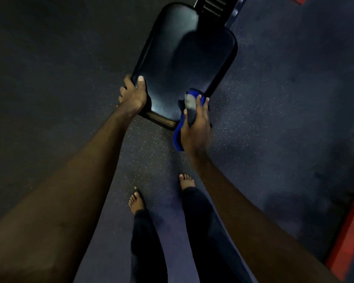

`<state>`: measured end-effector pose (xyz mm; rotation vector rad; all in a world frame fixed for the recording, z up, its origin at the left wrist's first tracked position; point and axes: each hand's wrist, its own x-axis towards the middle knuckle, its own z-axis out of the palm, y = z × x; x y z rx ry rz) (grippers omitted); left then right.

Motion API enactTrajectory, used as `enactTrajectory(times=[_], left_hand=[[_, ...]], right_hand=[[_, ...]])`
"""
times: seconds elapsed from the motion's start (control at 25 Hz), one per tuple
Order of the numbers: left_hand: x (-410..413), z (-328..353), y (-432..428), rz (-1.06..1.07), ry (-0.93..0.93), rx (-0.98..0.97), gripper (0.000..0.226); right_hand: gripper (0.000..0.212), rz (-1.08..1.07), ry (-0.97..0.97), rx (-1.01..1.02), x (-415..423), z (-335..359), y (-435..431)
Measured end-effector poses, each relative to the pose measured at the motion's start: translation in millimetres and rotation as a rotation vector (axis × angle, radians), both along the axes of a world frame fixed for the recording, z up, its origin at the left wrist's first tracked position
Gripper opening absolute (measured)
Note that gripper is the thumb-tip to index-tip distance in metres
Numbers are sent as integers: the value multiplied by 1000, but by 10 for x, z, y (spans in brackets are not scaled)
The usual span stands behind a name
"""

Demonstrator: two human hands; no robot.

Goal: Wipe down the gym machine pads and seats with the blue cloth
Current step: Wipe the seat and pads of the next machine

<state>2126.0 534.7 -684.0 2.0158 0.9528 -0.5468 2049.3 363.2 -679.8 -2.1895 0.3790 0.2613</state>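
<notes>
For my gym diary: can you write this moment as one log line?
left hand: grips pad edge | right hand: holds blue cloth at pad corner | step: wiping pad

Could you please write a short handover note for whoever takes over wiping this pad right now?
Left hand: grips the near left edge of the black pad, thumb on top, steadying it.
Right hand: holds the bunched blue cloth at the pad's near right corner.
Done: cannot tell how much is wiped; the pad's top shines but shows no clear wipe marks.
Left: probably wipe the pad's top and edges, then move on to the other pads and seats, which are out of view.
</notes>
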Motion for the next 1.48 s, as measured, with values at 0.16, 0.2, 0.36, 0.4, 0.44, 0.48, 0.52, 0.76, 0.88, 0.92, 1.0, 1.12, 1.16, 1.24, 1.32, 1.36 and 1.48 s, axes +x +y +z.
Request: enactTrajectory(times=[0.16,0.2,0.36,0.4,0.44,0.48,0.52,0.76,0.88,0.92,1.0,1.12,1.16,1.24,1.32,1.36,1.48], left_hand=[[-148,-26,203,-96,-94,-134,65],[-216,-30,279,-146,-122,-159,68],[-464,-32,500,-229,-295,-243,63],[-512,-33,539,-224,-345,-243,60],[-551,-28,567,-219,-381,-244,58],[-582,-46,608,-206,-405,-252,56],[-593,-70,660,-199,-416,-268,55],[-498,-134,898,-259,-388,-314,46],[-503,-96,896,-250,-378,-334,45],[-512,-83,880,-249,-372,-338,48],[-541,-50,835,-270,-351,-319,57],[-555,-36,758,-287,-357,-233,66],[-557,-49,736,-276,-365,-222,67],[-560,-85,717,-264,-377,-217,70],[-588,-129,701,-259,-404,-274,73],[-601,-148,697,-255,-414,-306,73],[-629,-139,698,-237,-390,-317,69]], right_hand=[[59,247,-1,-187,-312,-8,-16],[62,341,-8,-223,-377,-4,-66],[68,622,-203,-358,-552,-38,-220],[71,677,-236,-396,-561,-63,-209],[74,745,-241,-435,-561,-73,-165],[76,809,-235,-476,-545,-79,-88],[76,856,-227,-512,-502,-75,4],[70,968,-229,-585,-217,-66,608],[71,1035,-244,-607,-113,-48,611],[72,1062,-231,-591,-95,-34,496],[74,1089,-263,-553,-102,-10,139],[59,954,-228,-418,-80,-12,-394],[53,868,-205,-371,-40,-5,-490],[47,714,-207,-299,70,22,-522],[46,599,-207,-245,154,34,-442],[45,536,-192,-221,179,18,-391],[44,391,-168,-181,194,-33,-261]])
